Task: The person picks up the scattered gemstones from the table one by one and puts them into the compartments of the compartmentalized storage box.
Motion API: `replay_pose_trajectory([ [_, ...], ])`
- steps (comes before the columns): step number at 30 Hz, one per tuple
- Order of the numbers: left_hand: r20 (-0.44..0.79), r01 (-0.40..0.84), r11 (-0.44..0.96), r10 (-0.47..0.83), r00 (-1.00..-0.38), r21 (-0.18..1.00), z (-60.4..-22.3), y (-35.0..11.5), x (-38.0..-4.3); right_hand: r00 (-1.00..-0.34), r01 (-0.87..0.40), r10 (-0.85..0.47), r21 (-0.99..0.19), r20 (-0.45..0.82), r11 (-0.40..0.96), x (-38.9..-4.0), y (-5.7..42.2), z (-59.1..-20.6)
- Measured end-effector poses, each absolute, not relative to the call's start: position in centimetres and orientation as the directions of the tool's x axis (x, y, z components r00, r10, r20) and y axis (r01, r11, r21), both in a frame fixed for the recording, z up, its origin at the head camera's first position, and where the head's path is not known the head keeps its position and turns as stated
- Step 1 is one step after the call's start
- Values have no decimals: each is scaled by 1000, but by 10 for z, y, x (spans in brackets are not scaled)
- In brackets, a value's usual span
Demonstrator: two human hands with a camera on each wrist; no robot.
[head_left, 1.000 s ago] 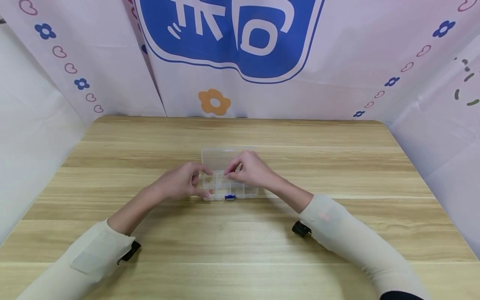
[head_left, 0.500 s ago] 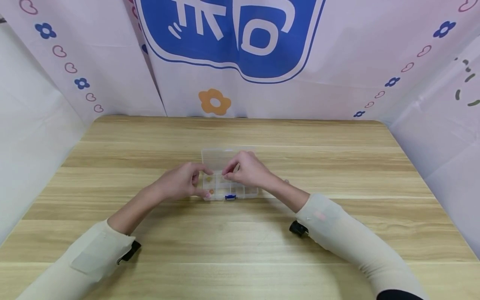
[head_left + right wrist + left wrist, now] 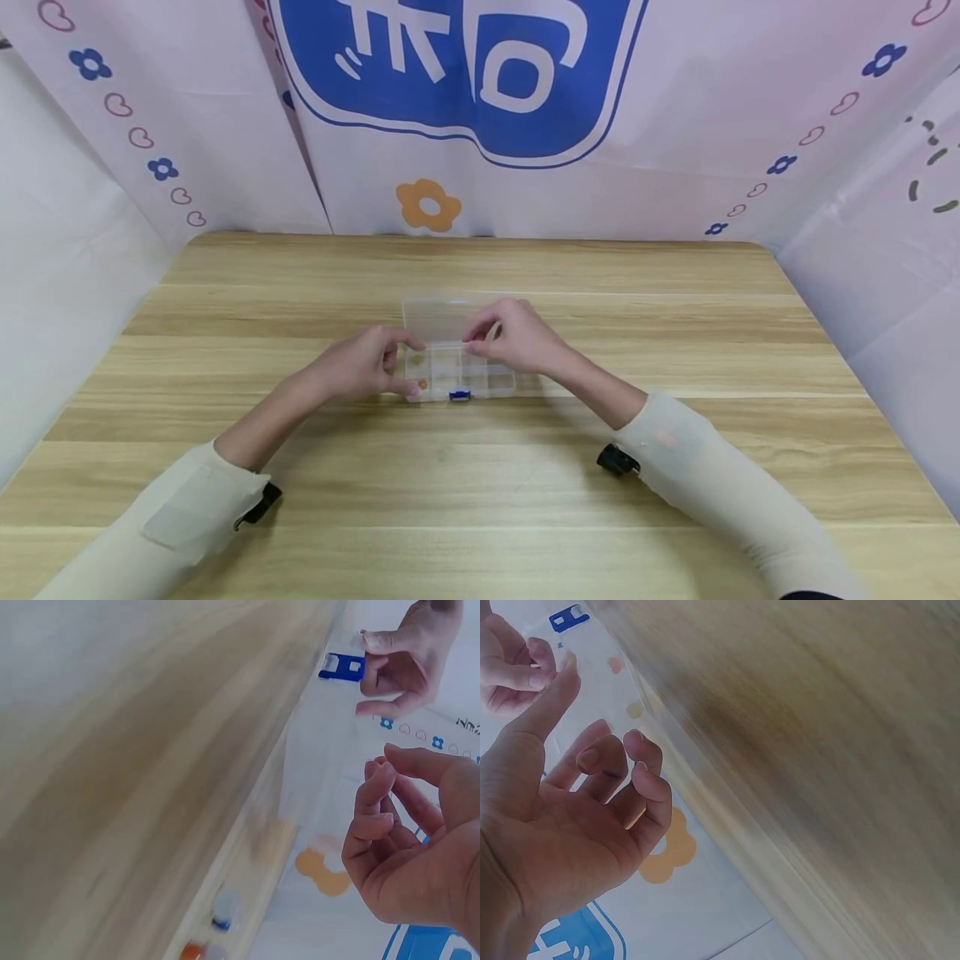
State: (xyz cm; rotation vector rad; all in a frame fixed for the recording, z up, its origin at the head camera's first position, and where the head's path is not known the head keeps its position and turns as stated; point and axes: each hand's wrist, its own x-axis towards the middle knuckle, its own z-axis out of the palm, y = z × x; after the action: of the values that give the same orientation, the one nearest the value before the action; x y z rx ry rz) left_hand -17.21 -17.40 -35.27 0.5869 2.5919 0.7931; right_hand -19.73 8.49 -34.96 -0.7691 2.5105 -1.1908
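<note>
Our right hand [image 3: 517,337] has shifted right. The open box [image 3: 459,367] on the bench [image 3: 675,308] holds orange beads [image 3: 417,358]. Left hand [image 3: 367,362] pinches its edge; right fingers curl, contents unclear.

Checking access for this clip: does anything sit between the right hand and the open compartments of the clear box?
Nothing visible does. The right hand hovers directly over the clear box, whose lid is tipped back behind it. The left hand holds the box's left end, clear of the middle compartments.

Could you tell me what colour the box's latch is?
The latch is blue, clearest in the head view.
</note>
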Motion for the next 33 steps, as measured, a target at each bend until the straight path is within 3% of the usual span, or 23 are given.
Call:
replay_pose_trajectory([
  [16, -195, 299, 734, 505, -841, 610, -352, -175, -170, -858, -341, -513, -769, 20, 541, -195, 137, -351],
  [33, -211, 280, 743, 491, -845, 608, -352, -174, -169, -869, -311, -487, -673, -84, 671, -202, 178, -363],
])
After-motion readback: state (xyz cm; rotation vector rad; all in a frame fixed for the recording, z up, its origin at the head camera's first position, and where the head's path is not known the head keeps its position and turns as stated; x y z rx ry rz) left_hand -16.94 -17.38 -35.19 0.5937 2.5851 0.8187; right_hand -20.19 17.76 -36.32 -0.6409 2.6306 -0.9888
